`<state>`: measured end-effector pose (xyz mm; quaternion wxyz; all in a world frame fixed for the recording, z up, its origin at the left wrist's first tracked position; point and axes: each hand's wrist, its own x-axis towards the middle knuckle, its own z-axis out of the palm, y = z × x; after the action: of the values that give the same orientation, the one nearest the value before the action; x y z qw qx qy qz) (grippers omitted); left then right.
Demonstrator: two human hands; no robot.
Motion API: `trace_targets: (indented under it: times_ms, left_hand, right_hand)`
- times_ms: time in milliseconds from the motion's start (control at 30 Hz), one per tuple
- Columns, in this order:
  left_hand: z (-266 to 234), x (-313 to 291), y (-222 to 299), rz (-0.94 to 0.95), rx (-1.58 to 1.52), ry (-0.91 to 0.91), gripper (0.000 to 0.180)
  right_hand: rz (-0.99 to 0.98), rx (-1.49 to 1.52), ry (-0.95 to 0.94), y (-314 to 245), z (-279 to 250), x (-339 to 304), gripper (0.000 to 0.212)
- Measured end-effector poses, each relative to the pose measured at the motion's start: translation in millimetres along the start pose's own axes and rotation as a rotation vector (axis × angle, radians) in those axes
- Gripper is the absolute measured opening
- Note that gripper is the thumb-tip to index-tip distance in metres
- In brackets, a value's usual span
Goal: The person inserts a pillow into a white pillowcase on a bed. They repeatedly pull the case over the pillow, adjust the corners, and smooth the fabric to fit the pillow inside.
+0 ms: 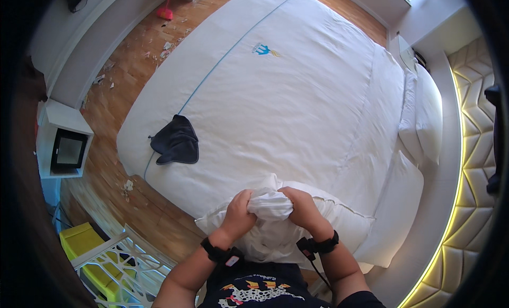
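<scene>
My left hand [238, 217] and my right hand [306, 210] are closed on a bunched white pillowcase [270, 204], gripping it from either side at the near edge of the bed. Its loose cloth hangs down in front of my body. A plump white pillow shape with a seam spreads to the right of my right hand; whether it is inside the same case I cannot tell. Beneath lies a wide white bedspread [297, 106] with a thin blue line and a small blue emblem. A dark grey cloth [177, 141] rests on its left part.
White pillows [428, 111] lean at the bed's right end, beside a padded, lit headboard [474, 149]. Paper scraps [167, 47] litter the wooden floor [130, 85], with a pink broom head [165, 13] beyond. A white cabinet [58, 117], yellow bin [82, 244] and white lattice [124, 263] stand left.
</scene>
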<state>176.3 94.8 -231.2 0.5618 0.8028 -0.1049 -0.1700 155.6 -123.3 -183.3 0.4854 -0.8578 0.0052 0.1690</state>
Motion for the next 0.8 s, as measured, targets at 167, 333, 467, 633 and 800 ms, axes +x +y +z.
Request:
trace_targets:
  times_ms: [167,333,467,633,800]
  left_hand:
    - [11,-29,29,-0.081,-0.193,-0.069,0.035]
    - [24,-54,74,0.016,-0.270,-0.091,0.038]
    - [30,-76,103,-0.025,-0.403,-0.162,0.031]
    - [29,-89,105,-0.021,-0.365,-0.140,0.028]
    - [43,-93,97,-0.041,-0.438,-0.082,0.030]
  right_hand:
    - [-0.307,-0.081,0.219,-29,-23,-50,0.045]
    - [-0.384,-0.045,0.261,-46,-36,-69,0.037]
    - [-0.303,0.226,0.094,-24,-60,-62,0.031]
    - [-0.143,0.394,0.051,-25,-63,-84,0.030]
    - [-0.154,0.506,0.136,-18,-44,-97,0.034]
